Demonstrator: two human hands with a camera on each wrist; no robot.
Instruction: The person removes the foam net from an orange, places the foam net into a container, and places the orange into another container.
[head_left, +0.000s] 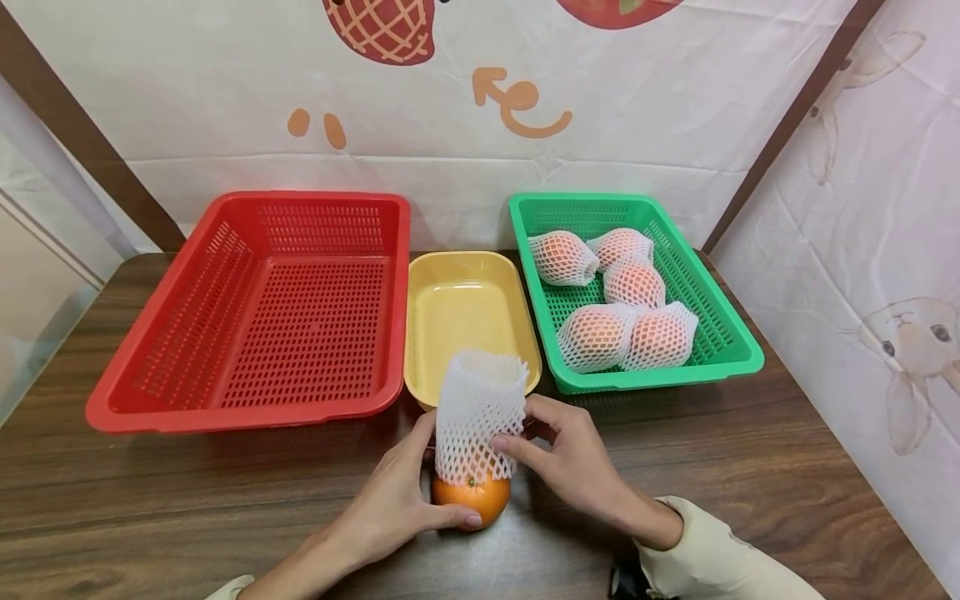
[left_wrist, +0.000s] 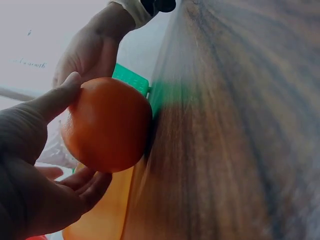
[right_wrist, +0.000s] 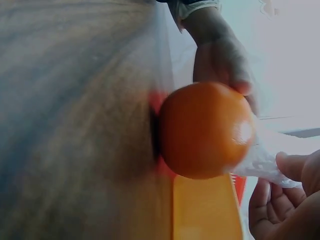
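Left hand grips an orange, right hand pinches the foam net over it

The left hand is curled round the orange, thumb across its near side and fingers reaching round the far side. The right hand pinches the white foam net, its thumb lying on the near face of the mesh and its fingers bent behind. The orange sits between the two hands, low and closer to the left palm, with the net covering its far part and standing up loose beyond it. Whether the fruit touches the table I cannot tell. Just beyond the hands is a yellow tray, flanked by a red basket and a green basket holding five netted fruits. Faint marks on a pale surface in the left wrist view are too blurred to read
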